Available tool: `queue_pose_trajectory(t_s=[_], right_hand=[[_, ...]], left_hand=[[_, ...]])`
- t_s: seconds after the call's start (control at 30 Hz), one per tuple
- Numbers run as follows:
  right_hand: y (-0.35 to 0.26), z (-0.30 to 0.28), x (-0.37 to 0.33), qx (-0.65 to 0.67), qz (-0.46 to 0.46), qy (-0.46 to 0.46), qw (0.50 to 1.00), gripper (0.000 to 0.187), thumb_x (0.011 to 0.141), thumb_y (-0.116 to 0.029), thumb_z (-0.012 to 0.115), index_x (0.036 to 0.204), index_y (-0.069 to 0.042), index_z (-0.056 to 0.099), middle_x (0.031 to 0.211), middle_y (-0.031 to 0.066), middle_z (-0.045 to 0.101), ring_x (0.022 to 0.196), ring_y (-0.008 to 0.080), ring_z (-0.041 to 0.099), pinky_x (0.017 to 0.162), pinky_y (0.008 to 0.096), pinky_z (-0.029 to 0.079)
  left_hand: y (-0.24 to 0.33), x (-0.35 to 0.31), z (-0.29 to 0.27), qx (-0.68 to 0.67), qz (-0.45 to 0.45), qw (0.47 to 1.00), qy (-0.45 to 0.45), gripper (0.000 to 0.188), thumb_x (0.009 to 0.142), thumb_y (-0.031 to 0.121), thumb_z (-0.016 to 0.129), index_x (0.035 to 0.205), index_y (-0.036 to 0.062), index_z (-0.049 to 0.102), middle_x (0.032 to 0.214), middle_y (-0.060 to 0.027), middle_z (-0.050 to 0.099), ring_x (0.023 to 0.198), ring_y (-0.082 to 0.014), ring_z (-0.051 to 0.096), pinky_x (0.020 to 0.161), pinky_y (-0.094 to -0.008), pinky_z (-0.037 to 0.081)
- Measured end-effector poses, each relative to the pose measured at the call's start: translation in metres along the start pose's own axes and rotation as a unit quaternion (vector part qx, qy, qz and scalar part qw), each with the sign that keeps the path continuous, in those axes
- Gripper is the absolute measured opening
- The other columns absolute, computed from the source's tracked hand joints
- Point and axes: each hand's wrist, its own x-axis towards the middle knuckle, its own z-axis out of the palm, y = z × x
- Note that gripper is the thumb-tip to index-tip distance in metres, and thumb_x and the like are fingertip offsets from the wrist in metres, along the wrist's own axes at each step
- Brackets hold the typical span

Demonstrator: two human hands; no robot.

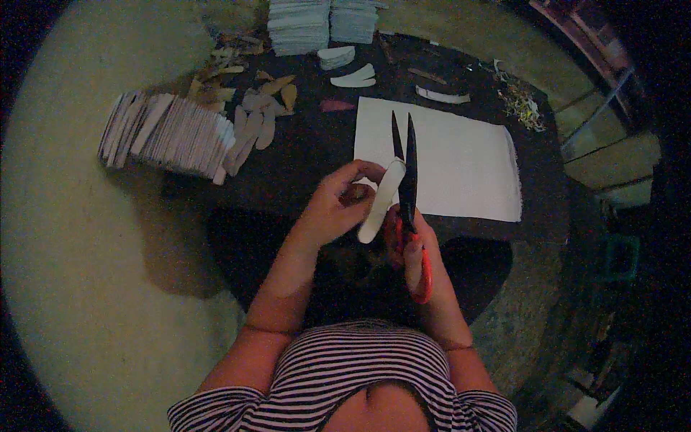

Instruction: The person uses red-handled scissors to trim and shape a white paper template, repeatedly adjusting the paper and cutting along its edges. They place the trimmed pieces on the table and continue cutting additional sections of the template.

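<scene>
My left hand (342, 200) pinches a narrow, pale strip with rounded ends (381, 201), shaped like a shoe insole piece, and holds it tilted above the table's near edge. In my right hand (414, 241) is a pair of scissors (409, 173) with dark blades and red handles. The blades point away from me and stand a little apart, right beside the upper end of the strip. Whether they touch it I cannot tell. Beyond both hands a white rectangular sheet (461, 162) with a frayed right edge lies flat on the dark table.
A long row of stacked pale pieces (169, 137) stands at the left, beside loose grey and brown cut pieces (255, 126). White stacks (299, 27) rise at the back. Curved white pieces (354, 77) lie before them. A heap of thin scraps (524, 104) sits at the right edge.
</scene>
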Motion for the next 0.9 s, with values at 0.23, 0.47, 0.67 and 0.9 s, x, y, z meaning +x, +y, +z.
queue_pose_trajectory(t_s=[0.23, 0.47, 0.67, 0.9], right_hand=[[0.007, -0.008, -0.001, -0.024, -0.005, -0.001, 1.0, 0.033, 0.077, -0.02, 0.049, 0.099, 0.001, 0.037, 0.057, 0.0067, 0.042, 0.046, 0.0155, 0.04, 0.042, 0.0288, 0.033], [0.006, -0.003, 0.001, -0.067, -0.002, -0.001, 0.998, 0.029, 0.074, -0.012, 0.048, 0.099, 0.0, 0.037, 0.058, 0.0072, 0.042, 0.049, 0.016, 0.041, 0.045, 0.0285, 0.035], [0.001, -0.001, 0.0, -0.022, 0.014, 0.004, 1.0, 0.033, 0.075, -0.017, 0.051, 0.1, 0.0, 0.037, 0.058, 0.0072, 0.042, 0.049, 0.0164, 0.042, 0.045, 0.0289, 0.035], [0.017, -0.006, 0.0, -0.035, -0.026, -0.006, 0.999, 0.049, 0.079, -0.043, 0.045, 0.099, 0.0, 0.038, 0.056, 0.0061, 0.041, 0.047, 0.0149, 0.04, 0.042, 0.0286, 0.031]], left_hand=[[-0.007, -0.001, 0.032, 0.023, 0.082, 0.993, 0.085, 0.026, 0.073, 0.012, 0.065, 0.092, 0.0025, 0.05, 0.075, -0.0009, 0.052, 0.067, -0.0055, 0.049, 0.057, -0.0187, 0.04], [0.015, 0.003, 0.04, 0.032, 0.007, 0.979, 0.2, 0.012, 0.079, 0.014, 0.058, 0.08, 0.0023, 0.055, 0.068, 0.0013, 0.054, 0.061, -0.0028, 0.048, 0.052, -0.0183, 0.039], [0.032, 0.002, 0.032, 0.07, -0.016, 0.984, 0.161, 0.012, 0.078, 0.014, 0.059, 0.079, 0.002, 0.058, 0.069, -0.0001, 0.058, 0.062, -0.0038, 0.05, 0.053, -0.0188, 0.04], [0.035, 0.003, 0.028, 0.106, 0.013, 0.984, 0.14, 0.012, 0.077, 0.014, 0.06, 0.078, 0.0022, 0.059, 0.069, -0.0007, 0.058, 0.064, -0.0045, 0.051, 0.055, -0.019, 0.04]])
